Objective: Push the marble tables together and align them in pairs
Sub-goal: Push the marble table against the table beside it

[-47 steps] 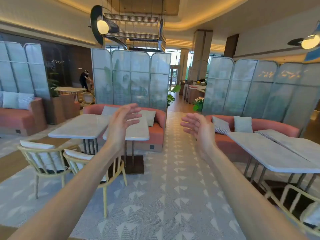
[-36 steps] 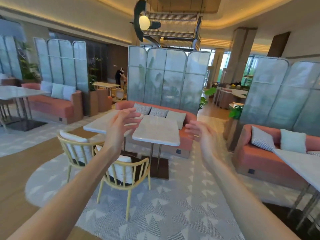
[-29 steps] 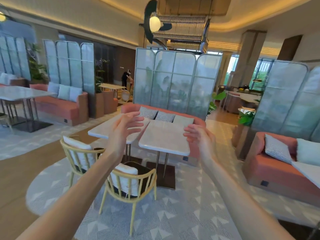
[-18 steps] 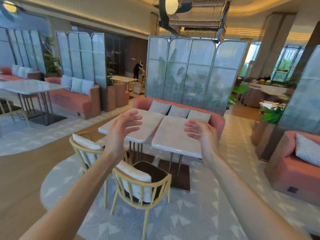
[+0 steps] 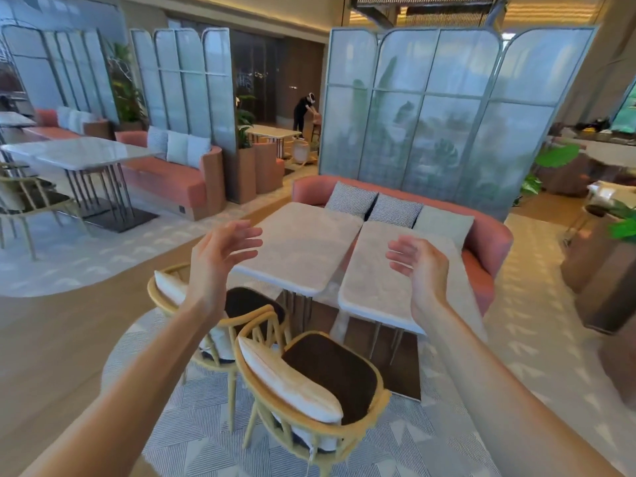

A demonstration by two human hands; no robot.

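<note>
Two white marble tables stand in front of a pink sofa (image 5: 488, 242). The left marble table (image 5: 303, 249) and the right marble table (image 5: 375, 280) nearly touch at their far ends, and a wedge-shaped gap widens between them toward me. Both arms are stretched out ahead. My left hand (image 5: 220, 256) is raised in front of the left table's left edge, fingers spread, holding nothing. My right hand (image 5: 421, 266) hovers over the right table's top, open and empty. Neither hand touches a table.
Two wicker chairs, one (image 5: 316, 390) close in front of me and one (image 5: 192, 297) to its left, stand between me and the tables. A glass screen (image 5: 447, 125) rises behind the sofa. Another marble table pair (image 5: 79, 153) stands far left. A person (image 5: 304, 115) bends over in the background.
The view swung from the right-hand tables to this pair and came closer. The tables grew larger in view. Both hands stayed raised and open.
</note>
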